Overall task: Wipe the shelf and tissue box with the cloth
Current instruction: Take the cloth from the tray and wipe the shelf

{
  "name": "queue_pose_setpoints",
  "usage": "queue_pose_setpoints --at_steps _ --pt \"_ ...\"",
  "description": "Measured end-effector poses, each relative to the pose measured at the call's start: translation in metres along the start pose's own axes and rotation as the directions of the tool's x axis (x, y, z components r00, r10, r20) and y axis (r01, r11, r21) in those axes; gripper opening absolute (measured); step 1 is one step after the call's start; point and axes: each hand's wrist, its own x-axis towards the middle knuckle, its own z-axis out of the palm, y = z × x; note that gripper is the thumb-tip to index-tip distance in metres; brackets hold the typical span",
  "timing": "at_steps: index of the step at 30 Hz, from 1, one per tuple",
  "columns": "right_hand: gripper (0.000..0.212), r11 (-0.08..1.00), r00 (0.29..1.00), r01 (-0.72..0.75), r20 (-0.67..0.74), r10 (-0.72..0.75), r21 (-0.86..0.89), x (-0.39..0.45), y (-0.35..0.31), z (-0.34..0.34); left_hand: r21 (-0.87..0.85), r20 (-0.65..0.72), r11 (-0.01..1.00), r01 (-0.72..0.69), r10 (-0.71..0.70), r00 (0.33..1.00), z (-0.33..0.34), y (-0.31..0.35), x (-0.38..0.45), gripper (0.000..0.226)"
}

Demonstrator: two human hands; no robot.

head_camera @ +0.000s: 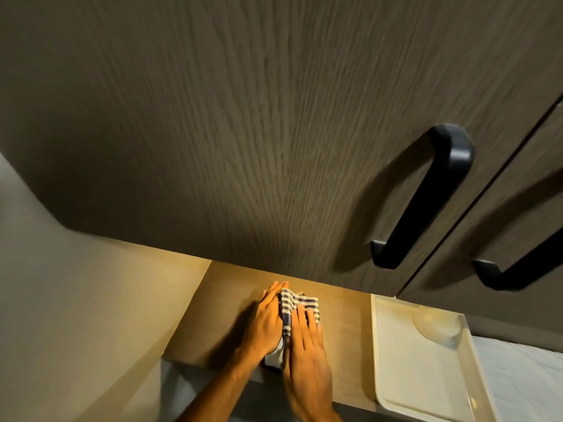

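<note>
A blue and white striped cloth point(297, 309) is being pressed flat on the wooden shelf point(219, 318) by both hands, low in the middle of the frame. The left hand point(266, 321) is being held open, with its fingers straight and close together, resting on the left edge of the cloth. The right hand point(304, 348) is being laid open and flat on top of the cloth, palm down. Nothing is being gripped by either hand; the cloth is only being pushed down. A bit of the cloth is hanging over the front edge of the shelf, between the two wrists.

To the right, just beside the cloth, a white tray point(393, 376) is lying on the shelf. Above, most of the frame is being filled by a dark wooden cupboard door point(243, 132) with a black handle point(426, 196). No tissue box is being shown.

To wipe well, the cloth should probably be kept flat and slid in long, slow lines. The back corner under the cupboard should likely be reached too. The tray may need to be lifted so the wood under it is cleaned.
</note>
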Motion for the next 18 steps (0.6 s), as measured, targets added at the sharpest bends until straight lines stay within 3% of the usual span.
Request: queue_pose_setpoints --at_steps 5,9,14,16,18 --pt "0.067 0.987 0.99 -0.134 0.059 0.129 0.09 0.053 0.012 -0.014 0.104 -0.001 0.991 -0.079 0.08 0.997 0.003 0.003 0.004 0.047" --pt "0.06 0.952 0.966 -0.256 -0.003 0.26 0.17 0.037 0.024 -0.005 0.209 0.011 0.977 -0.039 0.038 0.999 0.009 -0.003 0.006 0.056" --pt "0.062 0.997 0.999 -0.051 -0.012 0.05 -0.058 0.0 0.015 0.019 0.077 -0.014 0.997 -0.016 0.017 1.0 0.003 0.001 0.001 0.056" --pt "0.065 0.996 0.998 -0.06 -0.016 0.059 -0.06 0.02 0.013 0.012 0.055 0.032 0.998 -0.005 0.004 0.999 0.005 -0.003 0.007 0.053" --pt "0.06 0.999 0.999 -0.041 -0.009 0.041 0.016 0.042 0.011 -0.004 0.145 0.07 0.988 -0.061 0.051 0.996 0.011 -0.01 0.011 0.053"
